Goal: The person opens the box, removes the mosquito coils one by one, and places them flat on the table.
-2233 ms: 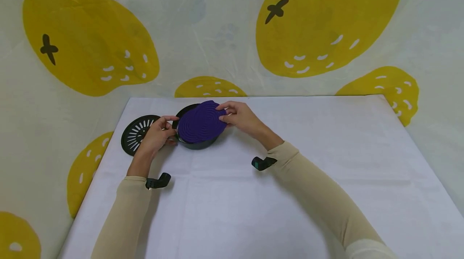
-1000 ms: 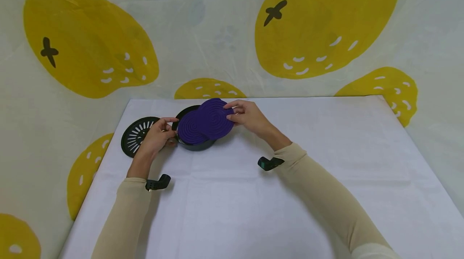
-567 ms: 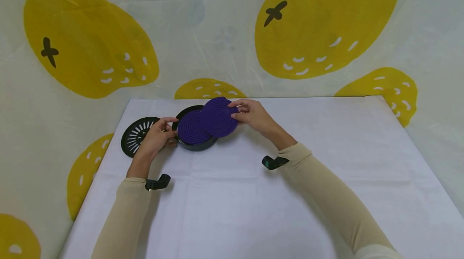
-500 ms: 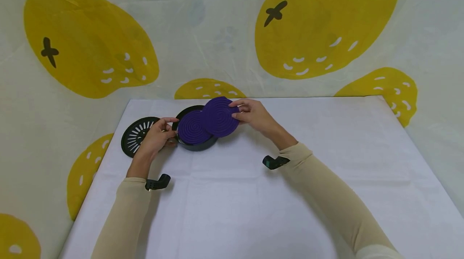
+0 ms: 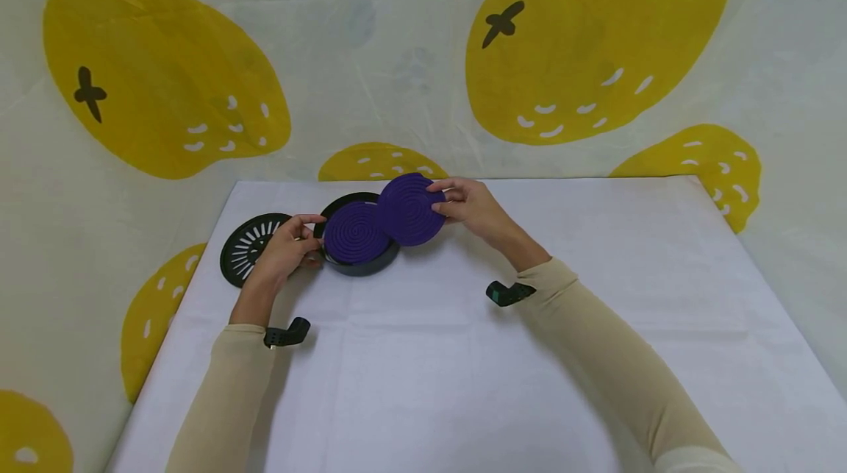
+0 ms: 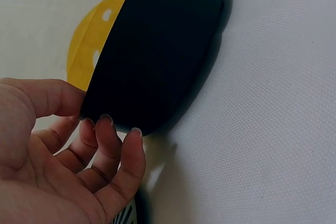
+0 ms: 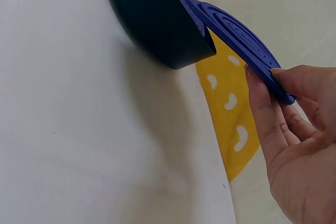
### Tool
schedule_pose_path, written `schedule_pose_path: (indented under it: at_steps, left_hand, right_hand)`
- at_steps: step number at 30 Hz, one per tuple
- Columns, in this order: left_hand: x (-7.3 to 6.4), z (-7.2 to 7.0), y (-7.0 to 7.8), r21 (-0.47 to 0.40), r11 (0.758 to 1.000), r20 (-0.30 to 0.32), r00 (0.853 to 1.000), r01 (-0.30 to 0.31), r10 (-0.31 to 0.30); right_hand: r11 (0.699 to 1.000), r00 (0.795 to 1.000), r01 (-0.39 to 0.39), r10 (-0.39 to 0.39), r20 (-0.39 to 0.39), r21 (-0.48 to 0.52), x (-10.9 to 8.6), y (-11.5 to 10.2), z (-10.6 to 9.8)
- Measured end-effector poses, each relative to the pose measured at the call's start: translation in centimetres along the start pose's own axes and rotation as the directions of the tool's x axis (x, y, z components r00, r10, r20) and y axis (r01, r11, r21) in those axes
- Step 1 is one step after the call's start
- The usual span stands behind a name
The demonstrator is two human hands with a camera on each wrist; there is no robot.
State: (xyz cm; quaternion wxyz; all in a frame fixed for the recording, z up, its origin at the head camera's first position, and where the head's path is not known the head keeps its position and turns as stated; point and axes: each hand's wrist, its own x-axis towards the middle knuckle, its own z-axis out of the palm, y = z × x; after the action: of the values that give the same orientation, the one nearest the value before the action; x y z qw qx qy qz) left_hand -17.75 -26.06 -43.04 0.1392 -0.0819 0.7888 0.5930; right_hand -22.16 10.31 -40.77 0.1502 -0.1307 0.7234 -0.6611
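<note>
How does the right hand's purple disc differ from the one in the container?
The held disc is pinched by the right hand; the seated disc sits in the dark container. The held disc reaches past the container's right rim; the seated disc lies inside it. In the head view, the held disc covers part of the seated disc's edge. Both are purple, round and ridged.

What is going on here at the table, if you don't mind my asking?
A person steadies a dark round container with the left hand at its rim. The right hand pinches a purple ridged disc, held tilted at the container's right edge. Another purple disc sits in the container. A black slotted disc lies on the white-covered table, beyond the left wrist.
</note>
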Motion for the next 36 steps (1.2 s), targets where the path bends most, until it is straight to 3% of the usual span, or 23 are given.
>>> schedule_pose_path:
  at_steps: [24,36]
  left_hand:
    - [-0.3,0.2,-0.1,-0.006,0.999,0.001,0.999,-0.037,0.037]
    - [-0.2,0.2,-0.2,-0.007,1.0,-0.003,1.0,-0.027,0.027]
  right_hand:
    - [0.999,1.0,0.0,-0.001,-0.029,-0.038,0.1,0.8,-2.0]
    - [0.999,0.998,-0.026,0.024,-0.059,-0.032,0.2,0.7,-2.5]
